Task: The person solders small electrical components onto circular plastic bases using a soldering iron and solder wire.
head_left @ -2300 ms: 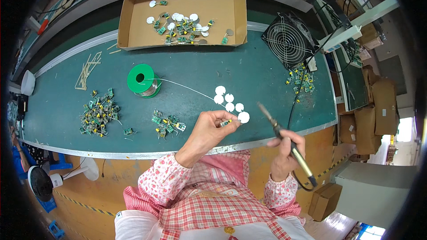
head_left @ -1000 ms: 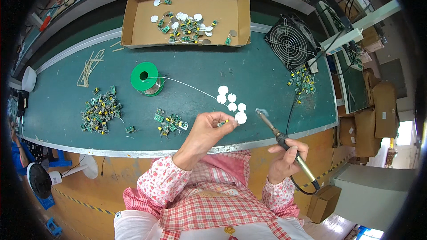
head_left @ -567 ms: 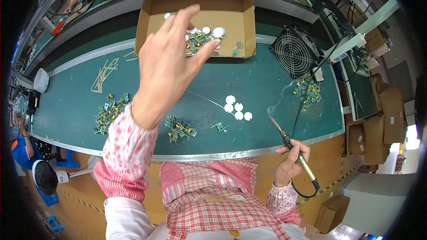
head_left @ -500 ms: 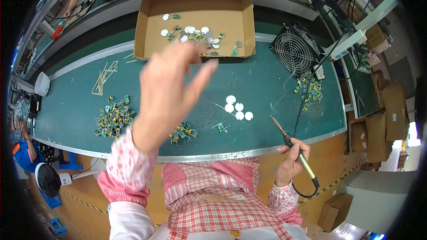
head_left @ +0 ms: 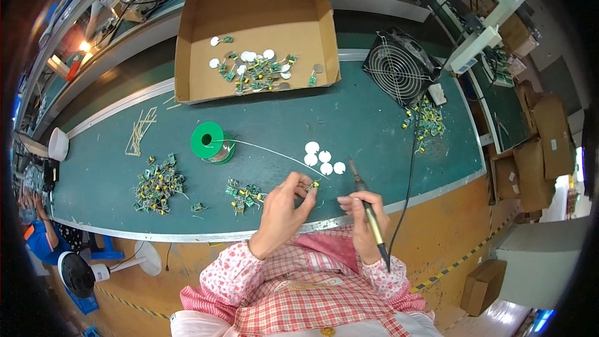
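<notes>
My left hand (head_left: 279, 210) is near the table's front edge. Its thumb and fingers pinch a small circuit board (head_left: 314, 185) with a yellow part. To the right, my right hand (head_left: 362, 213) grips a soldering iron (head_left: 376, 231), whose metal tip slants up and away beside several white discs (head_left: 326, 168). From a green spool (head_left: 206, 139), a thin solder wire (head_left: 268, 151) runs across toward the pinched board, just short of the discs. Left of my left hand lies a small heap of circuit boards (head_left: 243, 196).
An open cardboard box (head_left: 256, 19) at the back holds boards joined to discs. A bigger board pile (head_left: 159, 184) lies left, past one loose board (head_left: 198, 207). A black fan (head_left: 399, 68) stands back right, with more boards (head_left: 425, 122) before it. Thin strips (head_left: 142, 131) lie far left.
My left hand has come down from near the box to the front edge and now pinches a board. The green spool is uncovered. The soldering iron has moved left, closer to the discs.
</notes>
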`<state>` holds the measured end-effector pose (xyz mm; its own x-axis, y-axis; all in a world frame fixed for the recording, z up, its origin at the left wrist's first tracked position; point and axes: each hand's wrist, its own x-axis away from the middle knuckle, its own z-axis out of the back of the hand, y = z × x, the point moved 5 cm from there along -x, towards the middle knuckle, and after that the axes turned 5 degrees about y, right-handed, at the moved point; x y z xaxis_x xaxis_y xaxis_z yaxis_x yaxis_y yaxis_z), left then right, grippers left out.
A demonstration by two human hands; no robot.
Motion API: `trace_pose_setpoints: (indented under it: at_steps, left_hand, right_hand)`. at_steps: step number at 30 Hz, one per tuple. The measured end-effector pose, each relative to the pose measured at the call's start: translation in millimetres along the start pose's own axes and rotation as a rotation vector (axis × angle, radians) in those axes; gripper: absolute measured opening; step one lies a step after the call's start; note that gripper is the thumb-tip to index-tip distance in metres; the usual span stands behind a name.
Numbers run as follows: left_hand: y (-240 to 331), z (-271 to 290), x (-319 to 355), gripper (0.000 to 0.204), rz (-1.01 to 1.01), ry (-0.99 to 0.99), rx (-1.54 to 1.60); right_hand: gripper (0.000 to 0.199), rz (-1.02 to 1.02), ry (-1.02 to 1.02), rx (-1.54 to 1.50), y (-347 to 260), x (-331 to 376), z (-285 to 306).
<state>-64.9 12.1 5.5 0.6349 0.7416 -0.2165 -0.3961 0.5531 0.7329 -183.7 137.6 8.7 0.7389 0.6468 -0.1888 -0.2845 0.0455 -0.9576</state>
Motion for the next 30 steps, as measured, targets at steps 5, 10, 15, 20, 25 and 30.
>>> trace_pose_setpoints:
  at_steps: [5,10,15,20,25,30]
  left_hand:
    - [-1,-20,15,0.016,0.575,-0.216,1.081]
    - [7,-27,23,0.017,0.650,-0.380,1.193]
    - [8,-25,24,0.018,0.700,-0.391,1.322]
    - [11,-27,32,0.016,0.771,-0.361,1.353]
    - [17,-29,30,0.016,0.734,-0.387,1.273]
    - [11,-28,20,0.017,0.570,-0.438,1.171]
  right_hand:
    - [0.024,0.035,-0.080,0.027,-3,0,-16]
    - [0.034,-0.151,-0.102,-0.361,2,-9,-14]
    - [0.035,-0.159,-0.078,-0.457,-12,-8,-5]
    - [0.033,0.211,-0.084,-0.087,-21,7,0]
    - [0.027,0.041,0.027,-0.153,-15,11,7]
    - [0.025,-0.150,-0.036,-0.269,-16,-1,7]
